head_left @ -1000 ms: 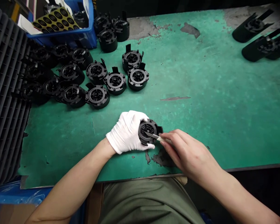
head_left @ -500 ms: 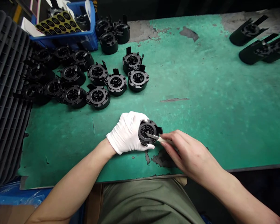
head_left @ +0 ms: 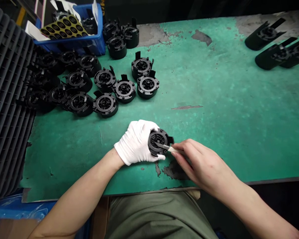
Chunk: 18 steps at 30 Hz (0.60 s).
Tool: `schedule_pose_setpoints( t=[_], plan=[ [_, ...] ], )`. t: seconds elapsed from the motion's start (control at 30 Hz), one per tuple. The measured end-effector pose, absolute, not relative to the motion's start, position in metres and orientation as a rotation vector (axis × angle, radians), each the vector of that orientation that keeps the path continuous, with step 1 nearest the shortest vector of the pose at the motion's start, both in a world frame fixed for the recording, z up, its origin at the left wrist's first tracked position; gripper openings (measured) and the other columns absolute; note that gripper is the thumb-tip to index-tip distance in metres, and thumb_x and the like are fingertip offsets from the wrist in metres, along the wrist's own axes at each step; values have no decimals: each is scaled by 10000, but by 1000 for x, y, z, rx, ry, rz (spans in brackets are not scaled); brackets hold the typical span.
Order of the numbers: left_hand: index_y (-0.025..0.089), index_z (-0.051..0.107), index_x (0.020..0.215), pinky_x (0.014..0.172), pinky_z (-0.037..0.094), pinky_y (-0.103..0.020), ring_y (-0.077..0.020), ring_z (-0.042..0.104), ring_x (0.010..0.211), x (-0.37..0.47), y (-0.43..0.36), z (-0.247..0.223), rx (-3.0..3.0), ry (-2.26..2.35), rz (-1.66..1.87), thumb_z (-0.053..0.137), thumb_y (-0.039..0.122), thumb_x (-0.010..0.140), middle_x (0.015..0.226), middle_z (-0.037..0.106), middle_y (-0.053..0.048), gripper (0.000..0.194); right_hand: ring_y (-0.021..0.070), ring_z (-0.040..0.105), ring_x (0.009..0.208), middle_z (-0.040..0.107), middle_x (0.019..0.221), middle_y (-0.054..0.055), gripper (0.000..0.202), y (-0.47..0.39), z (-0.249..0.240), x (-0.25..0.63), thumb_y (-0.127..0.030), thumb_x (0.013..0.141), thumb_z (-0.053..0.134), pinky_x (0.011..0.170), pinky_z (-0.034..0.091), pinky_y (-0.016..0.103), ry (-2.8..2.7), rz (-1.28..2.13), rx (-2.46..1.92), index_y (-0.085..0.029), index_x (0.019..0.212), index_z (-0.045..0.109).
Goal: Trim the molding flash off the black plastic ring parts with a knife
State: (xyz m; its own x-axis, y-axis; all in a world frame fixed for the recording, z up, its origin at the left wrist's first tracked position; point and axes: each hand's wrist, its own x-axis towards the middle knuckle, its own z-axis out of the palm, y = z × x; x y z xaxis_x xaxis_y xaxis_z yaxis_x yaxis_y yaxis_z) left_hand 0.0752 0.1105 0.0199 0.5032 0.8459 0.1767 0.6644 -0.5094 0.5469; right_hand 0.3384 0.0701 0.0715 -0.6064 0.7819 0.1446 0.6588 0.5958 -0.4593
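My left hand [head_left: 137, 142], in a white glove, is wrapped around a round black plastic housing [head_left: 153, 136] near the front of the green table [head_left: 214, 116]. The housing's ribbed face is turned up, and a tab sticks out on its right. Bare, my right hand [head_left: 199, 159] pinches the pale handle of a craft knife [head_left: 165, 147]. The blade points left, with its tip over the middle of the housing's face; whether it touches is too fine to tell. Fingers hide part of the handle.
Several similar black housings [head_left: 124, 89] stand at the left and back left. A blue bin [head_left: 89, 44] behind them holds a sheet of round black stickers [head_left: 64, 28] and more parts. Taller black housings [head_left: 271, 54] are at the back right. A grey ribbed rack [head_left: 8, 99] borders the left side.
Both hands, the housing and the knife stay almost in place. The whole view has shifted very slightly; the blade tip shows at most a tiny movement.
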Motion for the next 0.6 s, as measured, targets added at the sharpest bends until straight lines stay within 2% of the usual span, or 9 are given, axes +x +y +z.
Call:
schedule_pose_setpoints(
  t=[0.6],
  plan=[
    [189, 622, 1326, 1005, 532, -562, -402, 711, 1178, 74, 111, 21, 2337, 1250, 562, 747, 968, 719, 1321, 737, -171, 996, 192, 701, 869, 690, 1012, 58, 115, 74, 71, 342, -195, 1092, 669, 784, 570, 331, -2491, 523, -1134, -182, 1181, 597]
  ],
)
